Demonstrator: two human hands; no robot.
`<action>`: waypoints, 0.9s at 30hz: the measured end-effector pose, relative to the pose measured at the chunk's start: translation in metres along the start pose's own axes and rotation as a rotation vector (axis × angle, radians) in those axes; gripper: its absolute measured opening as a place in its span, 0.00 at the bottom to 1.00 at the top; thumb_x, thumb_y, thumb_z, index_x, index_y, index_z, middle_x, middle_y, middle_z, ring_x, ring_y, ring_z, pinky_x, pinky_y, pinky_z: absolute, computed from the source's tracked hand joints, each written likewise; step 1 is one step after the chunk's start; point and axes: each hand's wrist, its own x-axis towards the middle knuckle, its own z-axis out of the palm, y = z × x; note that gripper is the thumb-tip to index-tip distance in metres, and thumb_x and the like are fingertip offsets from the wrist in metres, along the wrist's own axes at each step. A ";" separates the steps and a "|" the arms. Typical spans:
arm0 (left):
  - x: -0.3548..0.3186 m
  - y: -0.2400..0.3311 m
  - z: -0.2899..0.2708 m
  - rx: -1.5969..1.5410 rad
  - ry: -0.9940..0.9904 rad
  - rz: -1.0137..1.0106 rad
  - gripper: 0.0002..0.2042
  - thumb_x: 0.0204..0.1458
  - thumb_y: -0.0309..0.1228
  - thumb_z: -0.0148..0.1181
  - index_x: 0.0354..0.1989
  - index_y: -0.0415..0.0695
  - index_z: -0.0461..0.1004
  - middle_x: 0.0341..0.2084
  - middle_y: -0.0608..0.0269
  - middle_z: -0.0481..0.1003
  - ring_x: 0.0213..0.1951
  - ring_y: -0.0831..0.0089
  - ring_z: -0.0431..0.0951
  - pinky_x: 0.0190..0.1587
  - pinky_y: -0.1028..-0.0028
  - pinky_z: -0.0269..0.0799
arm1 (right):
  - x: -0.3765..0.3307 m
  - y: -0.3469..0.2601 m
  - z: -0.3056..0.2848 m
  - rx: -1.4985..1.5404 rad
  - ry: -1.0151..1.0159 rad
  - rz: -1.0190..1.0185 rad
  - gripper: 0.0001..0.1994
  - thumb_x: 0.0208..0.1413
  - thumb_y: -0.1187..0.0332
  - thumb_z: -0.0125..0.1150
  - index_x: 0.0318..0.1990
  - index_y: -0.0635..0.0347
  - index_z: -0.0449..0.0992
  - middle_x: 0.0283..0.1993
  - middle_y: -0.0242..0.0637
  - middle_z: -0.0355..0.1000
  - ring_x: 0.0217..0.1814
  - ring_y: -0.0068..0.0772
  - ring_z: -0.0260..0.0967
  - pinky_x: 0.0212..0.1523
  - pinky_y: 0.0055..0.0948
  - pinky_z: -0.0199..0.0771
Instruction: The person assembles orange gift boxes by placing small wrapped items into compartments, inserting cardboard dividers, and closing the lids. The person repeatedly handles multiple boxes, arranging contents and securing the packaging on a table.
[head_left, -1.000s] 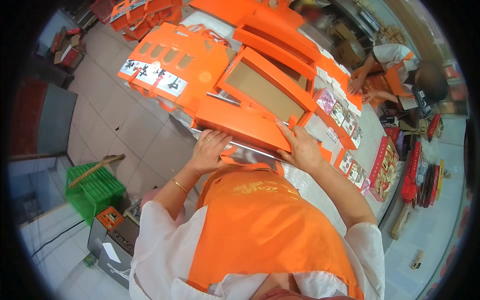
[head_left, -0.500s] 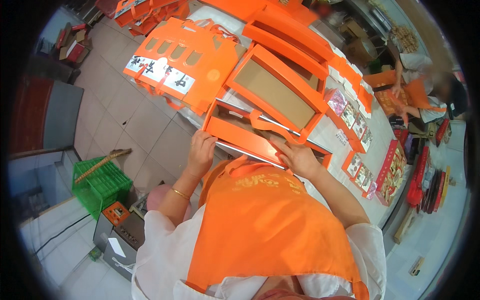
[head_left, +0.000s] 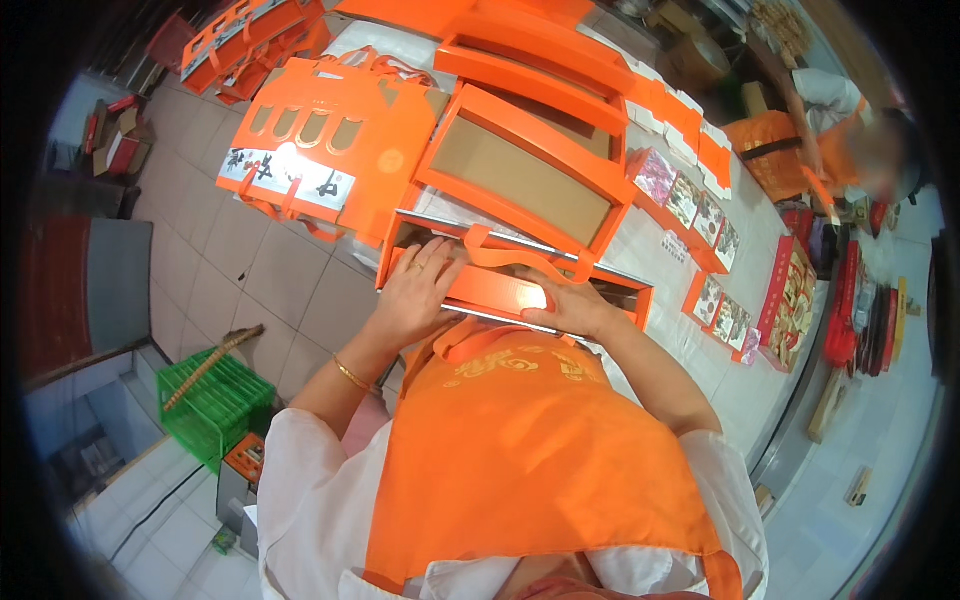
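A long orange gift box (head_left: 500,290) with a ribbon handle lies at the near edge of the white table (head_left: 700,350). My left hand (head_left: 415,295) presses flat on the box's left end, fingers spread over its top. On the right part of the box rests my right hand (head_left: 570,305), fingers curled against the orange panel. Just behind the box stands an open orange lid (head_left: 520,175) with a brown cardboard inside.
Flat orange cartons with cut-out windows (head_left: 320,150) overhang the table's left side. Small printed packets (head_left: 700,215) lie in a row to the right. Another person in orange (head_left: 840,150) works at the far right. A green crate (head_left: 215,405) stands on the tiled floor.
The box has tipped from a raised, tilted hold down to lie flatter at the table edge. Both hands have shifted onto its top face.
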 end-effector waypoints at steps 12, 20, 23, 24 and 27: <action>-0.020 -0.009 0.024 -0.033 0.008 0.087 0.15 0.47 0.40 0.68 0.36 0.42 0.75 0.32 0.61 0.73 0.37 0.62 0.74 0.39 0.65 0.72 | -0.038 0.016 -0.008 -0.263 0.130 -0.097 0.38 0.53 0.56 0.68 0.69 0.55 0.59 0.51 0.55 0.72 0.59 0.51 0.68 0.57 0.45 0.69; -0.017 0.003 0.020 0.026 0.040 0.021 0.23 0.49 0.39 0.67 0.51 0.41 0.75 0.46 0.58 0.77 0.51 0.65 0.78 0.44 0.69 0.75 | -0.021 0.016 0.017 -0.299 0.476 -0.073 0.38 0.47 0.55 0.72 0.63 0.64 0.63 0.49 0.51 0.72 0.54 0.49 0.69 0.54 0.45 0.70; -0.011 0.005 0.017 0.027 0.017 0.077 0.18 0.49 0.38 0.66 0.48 0.46 0.77 0.45 0.65 0.78 0.48 0.68 0.78 0.43 0.70 0.75 | -0.009 0.019 0.022 -0.439 0.417 -0.062 0.37 0.44 0.59 0.74 0.60 0.65 0.65 0.44 0.48 0.71 0.53 0.45 0.69 0.46 0.41 0.69; -0.010 0.006 0.015 0.022 0.003 0.088 0.17 0.49 0.38 0.66 0.46 0.48 0.77 0.45 0.67 0.78 0.47 0.69 0.78 0.43 0.70 0.75 | -0.007 0.013 0.017 -0.455 0.325 -0.041 0.35 0.45 0.61 0.72 0.59 0.65 0.65 0.42 0.47 0.71 0.51 0.44 0.69 0.44 0.40 0.69; -0.013 0.005 0.013 0.002 -0.028 0.116 0.13 0.48 0.37 0.66 0.42 0.50 0.78 0.43 0.73 0.78 0.45 0.73 0.78 0.42 0.71 0.75 | -0.006 0.018 0.023 -0.566 0.571 -0.269 0.28 0.46 0.67 0.66 0.56 0.65 0.67 0.39 0.45 0.70 0.47 0.44 0.68 0.42 0.40 0.67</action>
